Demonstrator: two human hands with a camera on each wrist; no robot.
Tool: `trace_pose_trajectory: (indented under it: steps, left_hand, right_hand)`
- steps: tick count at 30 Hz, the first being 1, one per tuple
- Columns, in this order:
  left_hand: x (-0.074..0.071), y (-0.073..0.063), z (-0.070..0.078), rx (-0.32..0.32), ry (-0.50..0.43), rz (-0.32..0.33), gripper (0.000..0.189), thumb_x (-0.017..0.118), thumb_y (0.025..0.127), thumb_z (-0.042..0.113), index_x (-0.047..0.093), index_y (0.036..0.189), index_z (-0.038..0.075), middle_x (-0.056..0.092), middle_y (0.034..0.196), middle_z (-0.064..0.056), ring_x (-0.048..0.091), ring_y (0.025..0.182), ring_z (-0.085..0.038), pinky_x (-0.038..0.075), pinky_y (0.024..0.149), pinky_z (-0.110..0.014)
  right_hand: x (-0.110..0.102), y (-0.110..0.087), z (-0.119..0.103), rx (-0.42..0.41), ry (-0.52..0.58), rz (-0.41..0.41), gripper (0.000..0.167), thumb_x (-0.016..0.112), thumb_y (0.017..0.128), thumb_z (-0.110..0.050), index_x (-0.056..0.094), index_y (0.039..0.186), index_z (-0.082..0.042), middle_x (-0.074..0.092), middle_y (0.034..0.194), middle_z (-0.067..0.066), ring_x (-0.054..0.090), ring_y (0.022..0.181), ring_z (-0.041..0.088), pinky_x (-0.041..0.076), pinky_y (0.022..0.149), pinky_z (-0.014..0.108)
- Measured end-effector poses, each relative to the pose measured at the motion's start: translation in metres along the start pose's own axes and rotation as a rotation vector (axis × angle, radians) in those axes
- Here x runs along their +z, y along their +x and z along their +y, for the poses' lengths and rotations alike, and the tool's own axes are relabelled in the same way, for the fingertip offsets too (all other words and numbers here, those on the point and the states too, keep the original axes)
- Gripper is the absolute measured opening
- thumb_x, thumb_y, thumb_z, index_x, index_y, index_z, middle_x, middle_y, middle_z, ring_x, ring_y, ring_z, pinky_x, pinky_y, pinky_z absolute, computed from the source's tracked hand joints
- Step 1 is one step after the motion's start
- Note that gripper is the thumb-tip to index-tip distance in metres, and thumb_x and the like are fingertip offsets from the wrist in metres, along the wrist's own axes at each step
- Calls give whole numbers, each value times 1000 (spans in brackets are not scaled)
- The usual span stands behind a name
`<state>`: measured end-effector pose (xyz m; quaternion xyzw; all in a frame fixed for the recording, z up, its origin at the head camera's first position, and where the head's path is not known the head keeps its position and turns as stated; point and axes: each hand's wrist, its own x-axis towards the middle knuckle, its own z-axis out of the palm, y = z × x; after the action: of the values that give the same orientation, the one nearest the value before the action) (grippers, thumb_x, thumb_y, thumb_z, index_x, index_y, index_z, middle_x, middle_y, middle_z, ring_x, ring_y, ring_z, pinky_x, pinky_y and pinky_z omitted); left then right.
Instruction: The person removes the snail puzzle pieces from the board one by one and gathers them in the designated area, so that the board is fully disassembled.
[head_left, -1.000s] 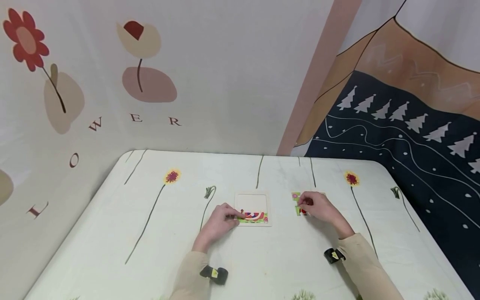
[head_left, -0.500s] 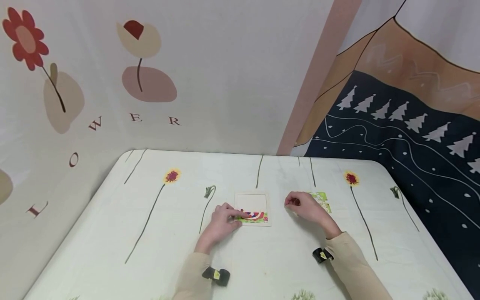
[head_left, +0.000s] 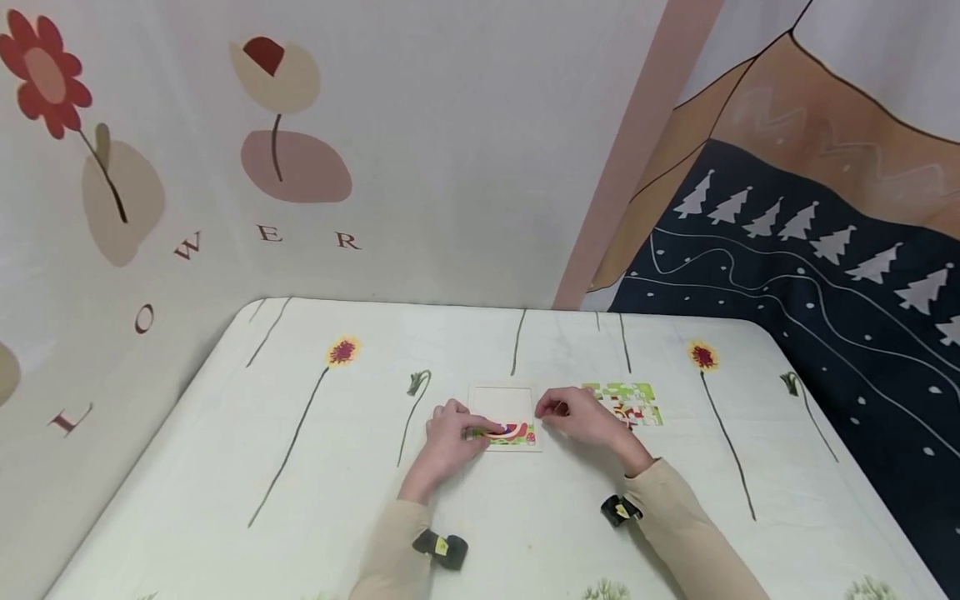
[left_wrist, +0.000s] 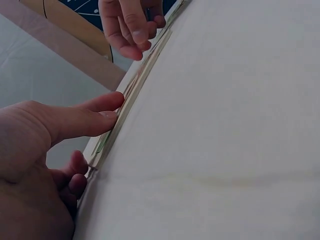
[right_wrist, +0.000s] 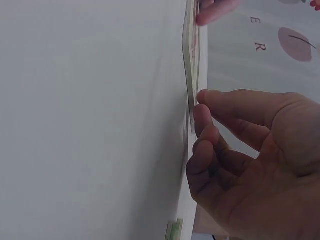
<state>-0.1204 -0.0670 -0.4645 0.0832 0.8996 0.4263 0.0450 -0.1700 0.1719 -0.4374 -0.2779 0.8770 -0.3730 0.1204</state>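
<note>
A pale square puzzle tray (head_left: 503,403) lies in the middle of the table, with a row of colourful puzzle pieces (head_left: 517,432) along its near side. My left hand (head_left: 452,437) rests at the tray's left side, its extended finger pressing on that row. In the left wrist view, the thumb and a finger meet the tray's edge. My right hand (head_left: 581,417) is at the tray's right edge with thumb and forefinger tips together, pinching a small puzzle piece mostly hidden by the fingers. The right wrist view shows these fingertips right beside the tray's rim.
Right of the tray lies a patch of green, white and red loose puzzle pieces (head_left: 633,404), partly behind the right hand. The table wears a white cloth (head_left: 322,500) printed with flowers. Printed curtains (head_left: 465,167) hang beyond its far edge.
My right hand has moved left from the loose pieces to the tray's right edge, uncovering more of the patch. The left hand stays on the tray, its finger shifted slightly right.
</note>
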Motion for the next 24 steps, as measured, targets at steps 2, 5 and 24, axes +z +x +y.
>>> trace_pose_trajectory:
  steps: [2,5,24]
  left_hand:
    - [0,0,1,-9,-6,7,18,75,82,9,79,93,22,43,93,-1,35,92,-23,27,79,-45]
    - [0,1,1,-16,-14,8,17,75,81,10,79,92,22,42,94,-1,35,93,-23,27,79,-44]
    - [-4,4,3,-40,-13,-32,20,77,80,8,79,94,21,44,96,-2,35,93,-24,28,76,-41]
  right_hand:
    - [2,1,-2,2,8,-19,12,60,86,5,68,93,-3,60,81,-1,52,73,11,43,67,27]
    - [5,3,-4,22,13,-36,13,60,87,4,68,94,-4,59,80,-2,51,71,11,42,65,26]
    - [8,7,-8,29,26,-58,19,63,85,4,69,102,-1,61,88,2,50,75,14,42,68,28]
